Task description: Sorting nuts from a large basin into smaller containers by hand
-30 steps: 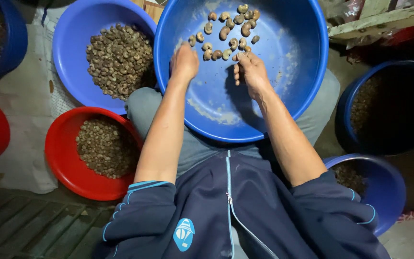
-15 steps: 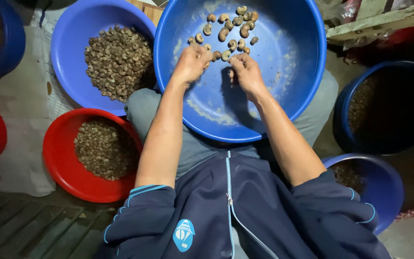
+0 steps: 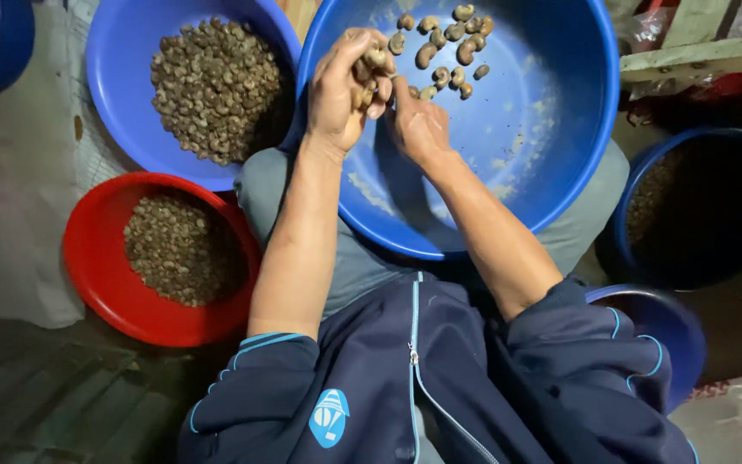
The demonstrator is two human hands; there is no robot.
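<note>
Up close in the head view, a person sits with a big blue bowl on their lap. Both bare hands are inside it, near its far side.

The left hand is lifted a little and curled shut around some cashew nuts. You can see a few pale nuts poking out by the fingers. The right hand is just beside the left hand, almost touching it. Its fingers point toward the left hand and the nuts. I cannot tell if the right hand is pinching a nut or holding nothing, because its fingertips are hidden behind the left hand.

A small bunch of loose nuts lies on the bottom of the big blue bowl, just past the hands. The bowl's floor also has pale dusty marks.

To the left stands another blue bowl, filled with a heap of brownish nuts. Below it, touching its edge, is a red bowl with smaller, darker nuts inside. On the right is a dark blue tub with some nuts in shadow, and another blue tub sits near the right elbow. The person wears a dark blue jacket with a zip, its sleeves pushed up.
</note>
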